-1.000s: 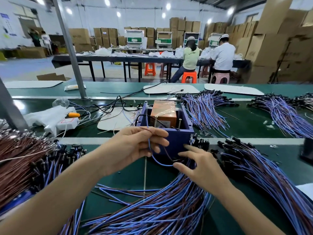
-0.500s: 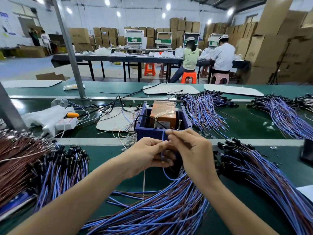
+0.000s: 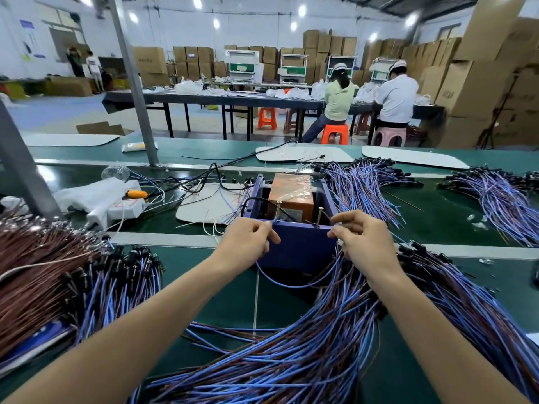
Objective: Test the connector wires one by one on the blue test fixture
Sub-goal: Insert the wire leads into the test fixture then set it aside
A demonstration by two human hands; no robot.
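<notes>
Head view: a heap of wires (image 3: pixel 58 281) lies left. The left hand (image 3: pixel 248 242) pinches 1 end of a connector wire (image 3: pixel 287 284) at the blue test fixture (image 3: pixel 303 246); the right hand (image 3: pixel 363 240) pinches the other. Another heap (image 3: pixel 472 301) lies right, so much testing likely remains.

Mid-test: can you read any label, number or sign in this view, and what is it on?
Nothing reads for certain.
White label on the taped orange box in the blue plastic test fixture: print too small.
Red-bordered sticker on the white power strip: blurred.
Blue-headed poster on the left wall: blurred.
Faint print on the large brown cardboard carton at right: illegible.
</notes>
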